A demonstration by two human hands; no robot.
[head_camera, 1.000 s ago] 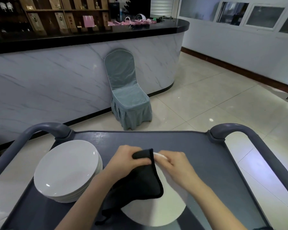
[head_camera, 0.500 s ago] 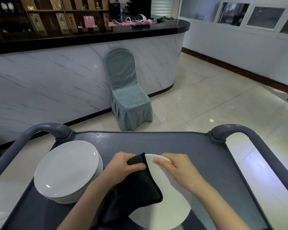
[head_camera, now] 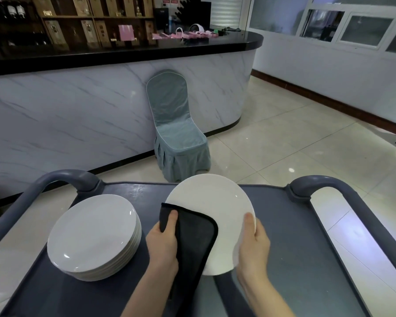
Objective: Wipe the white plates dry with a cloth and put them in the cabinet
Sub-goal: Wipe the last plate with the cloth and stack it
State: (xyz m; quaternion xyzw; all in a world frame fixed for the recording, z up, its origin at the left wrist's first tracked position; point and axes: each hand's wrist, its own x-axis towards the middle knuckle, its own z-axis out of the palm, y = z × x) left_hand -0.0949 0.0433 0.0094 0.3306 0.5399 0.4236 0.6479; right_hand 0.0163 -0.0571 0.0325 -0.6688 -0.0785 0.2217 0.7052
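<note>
I hold one white plate (head_camera: 217, 207) tilted up above the grey cart top (head_camera: 306, 259). My right hand (head_camera: 253, 243) grips its right rim, thumb on the face. My left hand (head_camera: 164, 243) presses a black cloth (head_camera: 193, 239) against the plate's lower left part, and the cloth hangs down below the hand. A stack of several white plates (head_camera: 94, 234) rests on the cart's left side, apart from both hands. No cabinet is in view.
The cart has curved grey handles at the far left (head_camera: 55, 179) and far right (head_camera: 318, 181). Beyond it stands a chair in a grey-blue cover (head_camera: 176, 133) against a marble-faced counter (head_camera: 78, 110). Tiled floor (head_camera: 306, 145) spreads to the right.
The plate has been tilted up from nearly flat, so its face now points at me. My right hand slid from the top rim to the right rim; the cloth stays on the left part.
</note>
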